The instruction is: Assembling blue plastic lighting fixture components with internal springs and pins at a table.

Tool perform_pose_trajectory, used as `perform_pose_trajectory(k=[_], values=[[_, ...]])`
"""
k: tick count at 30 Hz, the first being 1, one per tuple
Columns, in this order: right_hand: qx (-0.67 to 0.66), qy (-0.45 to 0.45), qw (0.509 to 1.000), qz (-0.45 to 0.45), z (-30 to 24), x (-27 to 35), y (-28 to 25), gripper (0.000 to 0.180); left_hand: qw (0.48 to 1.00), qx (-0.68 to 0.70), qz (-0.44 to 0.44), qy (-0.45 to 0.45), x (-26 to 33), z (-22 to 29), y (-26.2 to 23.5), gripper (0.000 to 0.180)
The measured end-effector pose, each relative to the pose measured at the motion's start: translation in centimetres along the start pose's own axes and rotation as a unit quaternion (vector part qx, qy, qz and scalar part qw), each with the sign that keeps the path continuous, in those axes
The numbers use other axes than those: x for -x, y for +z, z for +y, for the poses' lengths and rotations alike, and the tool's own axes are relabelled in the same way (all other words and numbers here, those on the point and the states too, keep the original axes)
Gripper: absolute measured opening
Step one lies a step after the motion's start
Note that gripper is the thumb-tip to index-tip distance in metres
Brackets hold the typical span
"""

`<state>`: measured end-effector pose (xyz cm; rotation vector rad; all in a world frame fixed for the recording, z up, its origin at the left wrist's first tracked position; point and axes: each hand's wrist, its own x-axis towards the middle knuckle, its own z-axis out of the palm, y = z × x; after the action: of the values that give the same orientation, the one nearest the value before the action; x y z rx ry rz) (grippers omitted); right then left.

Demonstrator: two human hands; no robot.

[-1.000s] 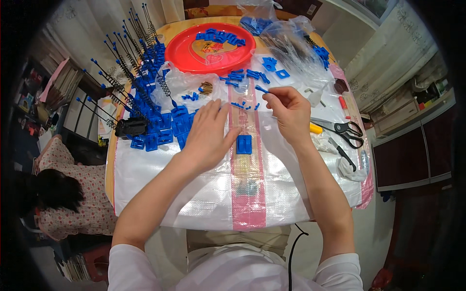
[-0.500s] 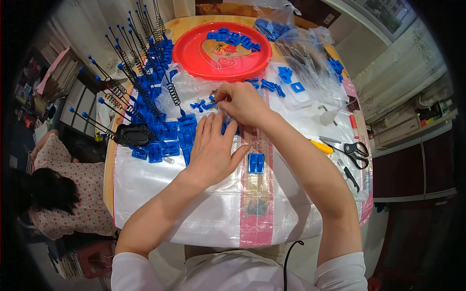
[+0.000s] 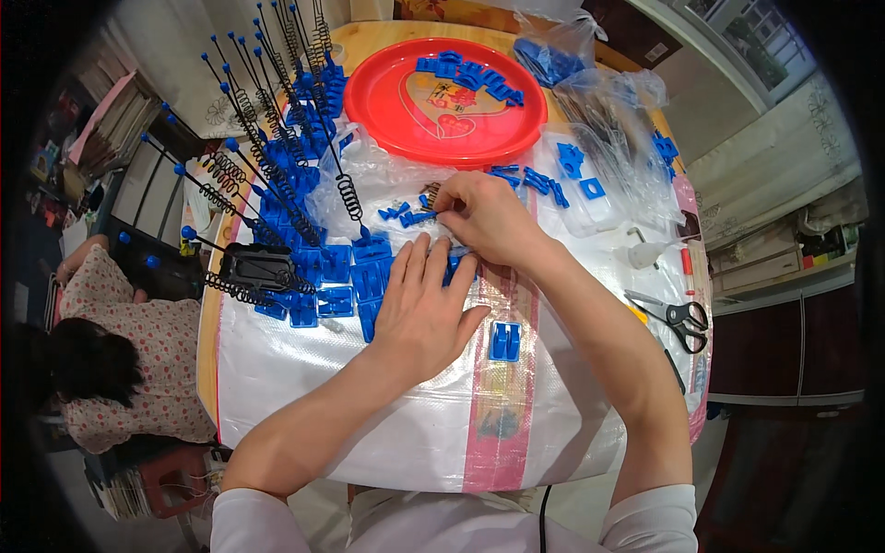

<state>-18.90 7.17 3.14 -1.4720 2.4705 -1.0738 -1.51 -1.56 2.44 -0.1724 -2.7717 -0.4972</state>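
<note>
My left hand (image 3: 426,309) lies with its fingers stretched out and the thumb apart, fingertips against blue plastic blocks (image 3: 459,269) partly hidden beneath them. Just beyond it, my right hand (image 3: 490,219) is closed in a pinch; what its fingertips hold, if anything, is hidden. By those fingertips are small brass-coloured pieces (image 3: 430,195) and little blue plastic parts (image 3: 417,219). More blue blocks (image 3: 371,276) stand in rows left of my left hand. A single blue block (image 3: 505,341) sits on the pink stripe of the sheet, near my left thumb.
Blue bases with tall black coil springs (image 3: 348,195) crowd the table's left. A red tray (image 3: 369,120) with blue parts stands at the back. Clear bags (image 3: 608,111), scissors (image 3: 682,323) and a white bottle (image 3: 645,253) lie right. A person (image 3: 138,378) is at far left.
The view has shifted, so the table's things appear farther right and slightly lower. Both hands keep nearly the same place over the blue parts. My right forearm now covers most of the yellow handle.
</note>
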Motion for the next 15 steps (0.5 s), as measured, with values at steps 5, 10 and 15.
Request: perform_pose_trajectory(k=[5,10,15], values=[[-0.031,0.028,0.999,0.004,-0.4,-0.1,-0.5,0.016,1.0,0.007,0.007,0.006,-0.1,-0.1,-0.2,0.057],[0.0,-0.014,0.999,0.03,-0.9,-0.4,-0.6,0.014,1.0,0.015,0.016,0.008,0.0,-0.1,-0.2,0.057],[0.007,-0.086,0.996,0.029,-1.0,-0.6,-0.1,0.013,1.0,0.023,0.017,0.007,-0.1,0.0,-0.2,0.058]])
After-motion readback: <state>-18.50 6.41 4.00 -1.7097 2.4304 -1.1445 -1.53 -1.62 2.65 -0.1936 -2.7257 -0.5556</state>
